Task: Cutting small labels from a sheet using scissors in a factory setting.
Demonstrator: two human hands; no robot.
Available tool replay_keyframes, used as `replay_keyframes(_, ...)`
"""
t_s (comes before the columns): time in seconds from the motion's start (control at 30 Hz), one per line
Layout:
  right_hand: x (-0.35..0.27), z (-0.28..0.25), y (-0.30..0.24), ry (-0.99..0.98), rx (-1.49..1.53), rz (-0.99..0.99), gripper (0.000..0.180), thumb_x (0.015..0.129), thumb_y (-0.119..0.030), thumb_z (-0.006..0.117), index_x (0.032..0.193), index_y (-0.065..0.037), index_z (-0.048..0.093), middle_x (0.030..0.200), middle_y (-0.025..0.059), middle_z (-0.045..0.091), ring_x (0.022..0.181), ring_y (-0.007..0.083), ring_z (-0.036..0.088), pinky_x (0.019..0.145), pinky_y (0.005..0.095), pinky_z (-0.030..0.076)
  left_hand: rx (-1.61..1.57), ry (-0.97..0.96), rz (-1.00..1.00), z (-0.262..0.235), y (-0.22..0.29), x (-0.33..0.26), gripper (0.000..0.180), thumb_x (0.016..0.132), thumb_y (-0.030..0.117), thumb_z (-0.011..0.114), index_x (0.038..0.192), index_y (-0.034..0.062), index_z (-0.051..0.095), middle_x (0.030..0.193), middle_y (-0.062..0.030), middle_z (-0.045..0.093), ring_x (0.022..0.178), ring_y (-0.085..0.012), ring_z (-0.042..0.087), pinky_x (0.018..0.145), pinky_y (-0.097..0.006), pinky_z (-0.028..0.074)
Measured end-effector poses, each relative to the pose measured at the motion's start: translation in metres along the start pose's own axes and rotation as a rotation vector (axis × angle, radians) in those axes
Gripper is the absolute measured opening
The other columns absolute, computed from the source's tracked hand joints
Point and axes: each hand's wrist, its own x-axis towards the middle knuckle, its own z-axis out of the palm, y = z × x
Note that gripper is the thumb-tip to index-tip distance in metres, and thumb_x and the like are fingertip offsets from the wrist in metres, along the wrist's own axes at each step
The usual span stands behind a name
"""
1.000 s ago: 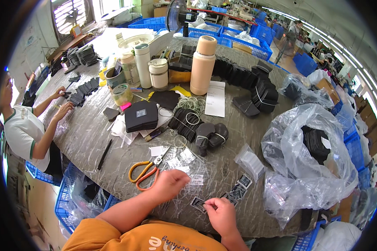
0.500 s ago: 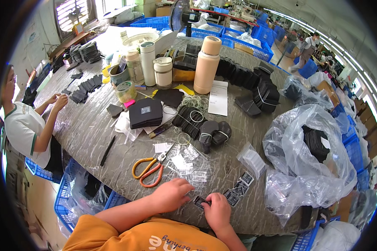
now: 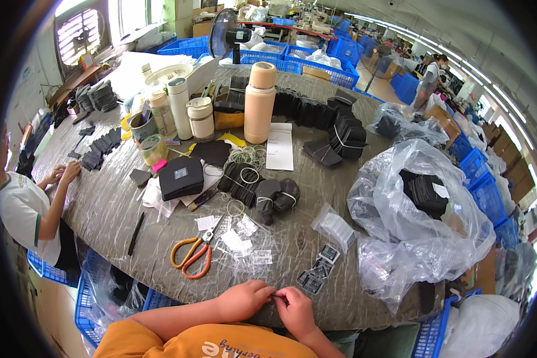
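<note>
Both hands meet at the near table edge. My left hand [image 3: 243, 300] and my right hand [image 3: 295, 310] pinch a small black label [image 3: 275, 296] between their fingertips; it is seen nearly edge-on and mostly hidden by the fingers. Just beyond my right hand lie several black labels with white print [image 3: 316, 272], overlapping in a short row. Scissors with orange handles [image 3: 192, 255] rest partly open to the left of them, beside white paper scraps and clear film pieces [image 3: 244, 241]. A stack of clear plastic sleeves [image 3: 334, 227] sits past the labels.
A clear plastic bag [image 3: 370, 206] holding black pads stands at the right. Farther back are tied black pads [image 3: 240, 182], a peach bottle [image 3: 260, 104], cups and a white paper [image 3: 280, 149]. At the left, a co-worker's hands [image 3: 62, 173] rest near black pieces. A pen-like black stick [image 3: 136, 232] lies nearby.
My left hand has come rightward to meet my right hand. The label has been lifted off the table and is now between both hands. The view has shifted to the right.
</note>
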Motion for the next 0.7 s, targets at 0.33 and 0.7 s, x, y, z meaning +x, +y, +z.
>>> replay_keyframes(0.33, 0.029, -0.031, -0.004, -0.046, 0.333, 0.325, 0.012, 0.077, 0.0, 0.068, 0.086, 0.0, 0.06, 0.074, 0.004, 0.06, 0.063, 0.0085, 0.057, 0.059, 0.0223, 0.047, -0.38, 0.021, -0.147, -0.035, -0.007, 0.051, 0.012, 0.08, 0.008, 0.065, 0.09, 0.0015, 0.064, 0.076, -0.0088, 0.063, 0.063, -0.0196, 0.061, 0.058, -0.028, 0.049)
replay_keyframes(0.7, 0.048, -0.062, 0.029, -0.107, 0.982, 0.593, 0.017, 0.083, -0.005, 0.063, 0.098, 0.001, 0.058, 0.074, 0.0025, 0.059, 0.064, 0.0073, 0.056, 0.056, 0.0187, 0.044, -0.706, -0.256, -0.677, -0.045, -0.011, 0.112, 0.013, 0.082, 0.008, 0.064, 0.092, -0.0002, 0.067, 0.072, -0.002, 0.065, 0.064, -0.0051, 0.059, 0.058, -0.02, 0.047)
